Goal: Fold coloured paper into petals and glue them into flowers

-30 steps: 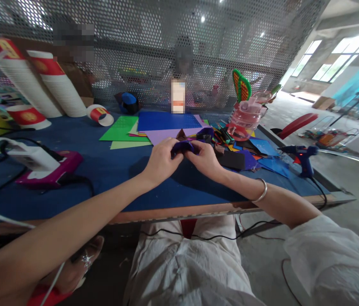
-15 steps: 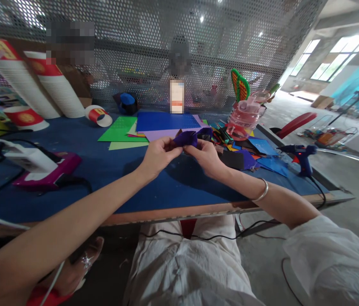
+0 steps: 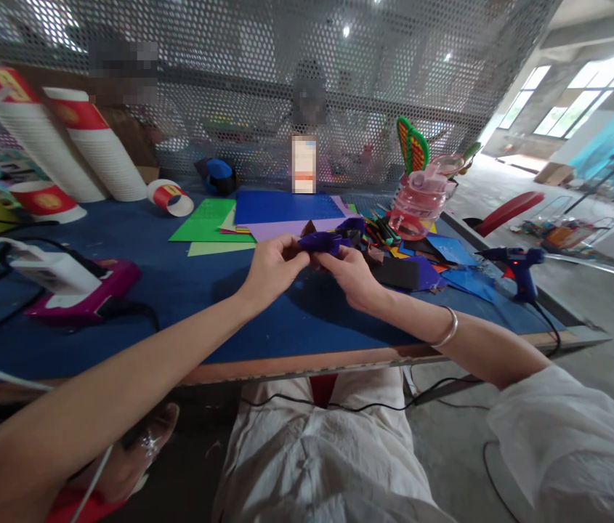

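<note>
So the folded dark purple sheet piece (image 3: 318, 241) sat mid-frame, long axis running roughly left-right, pinched in the fingertips of both the left hand (image 3: 272, 270) and right hand (image 3: 355, 276), neither really nearer.

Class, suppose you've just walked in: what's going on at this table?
A person's left hand and right hand both hold a dark purple piece over the blue tabletop; its material isn't clear. Coloured sheets lie beyond the hands, scraps to the right, and a blue glue gun near the table's right end.
</note>
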Motion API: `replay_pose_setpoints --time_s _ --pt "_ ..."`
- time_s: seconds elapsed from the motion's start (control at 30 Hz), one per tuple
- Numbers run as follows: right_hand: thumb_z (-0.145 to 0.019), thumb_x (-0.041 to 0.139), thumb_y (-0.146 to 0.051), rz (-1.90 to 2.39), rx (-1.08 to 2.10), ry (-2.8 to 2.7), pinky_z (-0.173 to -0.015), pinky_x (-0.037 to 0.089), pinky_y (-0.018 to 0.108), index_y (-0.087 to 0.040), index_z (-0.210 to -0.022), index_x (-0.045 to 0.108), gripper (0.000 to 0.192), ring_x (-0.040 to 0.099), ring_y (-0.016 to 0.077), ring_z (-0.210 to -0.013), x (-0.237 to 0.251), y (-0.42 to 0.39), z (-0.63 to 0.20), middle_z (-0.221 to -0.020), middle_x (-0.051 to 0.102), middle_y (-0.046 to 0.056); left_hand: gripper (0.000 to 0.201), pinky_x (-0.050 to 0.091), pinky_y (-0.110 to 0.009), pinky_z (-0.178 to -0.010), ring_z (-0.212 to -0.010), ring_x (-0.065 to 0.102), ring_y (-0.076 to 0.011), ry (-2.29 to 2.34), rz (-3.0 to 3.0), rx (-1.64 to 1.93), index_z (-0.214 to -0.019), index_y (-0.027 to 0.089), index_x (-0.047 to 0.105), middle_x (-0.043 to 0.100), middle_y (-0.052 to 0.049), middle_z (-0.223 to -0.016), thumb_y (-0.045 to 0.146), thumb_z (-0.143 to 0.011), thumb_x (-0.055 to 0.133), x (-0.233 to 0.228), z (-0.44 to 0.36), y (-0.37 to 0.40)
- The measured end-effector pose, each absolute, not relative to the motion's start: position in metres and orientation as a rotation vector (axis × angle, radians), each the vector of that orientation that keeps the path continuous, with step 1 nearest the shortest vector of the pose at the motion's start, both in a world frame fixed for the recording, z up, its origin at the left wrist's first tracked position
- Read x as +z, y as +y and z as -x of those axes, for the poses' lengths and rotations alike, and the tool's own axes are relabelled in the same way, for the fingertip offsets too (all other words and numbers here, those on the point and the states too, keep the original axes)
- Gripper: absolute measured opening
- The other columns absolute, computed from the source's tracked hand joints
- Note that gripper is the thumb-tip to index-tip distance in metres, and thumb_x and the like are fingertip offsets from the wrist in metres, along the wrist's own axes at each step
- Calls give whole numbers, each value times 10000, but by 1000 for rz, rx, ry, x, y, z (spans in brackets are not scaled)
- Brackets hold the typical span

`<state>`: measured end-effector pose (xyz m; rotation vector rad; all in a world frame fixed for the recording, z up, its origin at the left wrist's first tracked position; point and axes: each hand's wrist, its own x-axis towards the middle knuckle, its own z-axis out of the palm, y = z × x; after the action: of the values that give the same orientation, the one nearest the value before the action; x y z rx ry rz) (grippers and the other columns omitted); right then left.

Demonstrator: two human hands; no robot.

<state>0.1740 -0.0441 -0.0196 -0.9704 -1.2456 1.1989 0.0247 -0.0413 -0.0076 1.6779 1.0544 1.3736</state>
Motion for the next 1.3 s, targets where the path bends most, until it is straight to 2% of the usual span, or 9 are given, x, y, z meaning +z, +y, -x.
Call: replay_pose_setpoints --time_s 0.2,0.43,0.7,0.83,0.97,1.07,1.17,1.3 --pt "-637 752 -389 977 1199 -1243 -625 369 266 -190 -665 642 229 488 110 -635 -21 -46 -173 -628 609 -26 53 477 -265 -627 -617 582 -145 1060 -1677 1359 -673 186 662 656 8 -623 214 -645 628 -4 -24 -44" --pt "-633 767 -473 1001 1152 -1276 -621 370 269 -197 -657 599 324 476 106 -631 -21 -44 -174 -640 598 -27 56 428 -250 -586 -583 534 -123 1008 -1550 1341 -660 183 658 630 23 -604 232 -643 677 -7 -24 -37" --pt "-640 775 -434 1006 1168 -1233 -632 414 263 -185 -680 627 292 526 110 -635 -15 -41 -176 -632 620 -20 200 468 -277 -665 -705 591 -161 899 -1543 1309 -785 168 730 716 -16 -754 241 -609 669 -2 -22 -41" --pt "-665 762 -439 1036 1152 -1233 -644 437 265 -189 -689 622 288 545 115 -644 -14 -41 -178 -649 626 -14 254 463 -273 -634 -661 574 -148 974 -1504 1369 -843 169 752 728 -29 -794 246 -637 625 0 -18 -36" --pt "-681 736 -451 1037 1145 -1251 -641 439 265 -189 -692 619 287 551 116 -648 -15 -40 -179 -667 627 -6 154 447 -264 -615 -627 554 -138 1050 -1505 1453 -716 179 733 681 -20 -691 263 -685 607 2 -14 -28" --pt "-680 733 -458 1043 1134 -1260 -646 442 266 -193 -696 614 291 542 112 -646 -15 -40 -180 -662 607 -16 149 448 -265 -616 -630 556 -136 1067 -1525 1475 -712 183 751 704 -26 -705 303 -707 664 3 -11 -25" --pt "-690 728 -432 1035 1145 -1260 -635 431 264 -191 -695 615 266 526 108 -632 -15 -39 -181 -643 597 -23 164 453 -271 -628 -642 570 -140 1071 -1528 1462 -731 188 775 728 -30 -720 338 -664 772 2 -8 -25" --pt "-690 733 -402 1023 1174 -1241 -634 431 261 -187 -681 618 244 536 108 -625 -14 -39 -182 -637 615 -17 192 472 -283 -632 -622 571 -144 1081 -1504 1435 -657 199 720 699 -13 -665 338 -606 843 1 -7 -27"
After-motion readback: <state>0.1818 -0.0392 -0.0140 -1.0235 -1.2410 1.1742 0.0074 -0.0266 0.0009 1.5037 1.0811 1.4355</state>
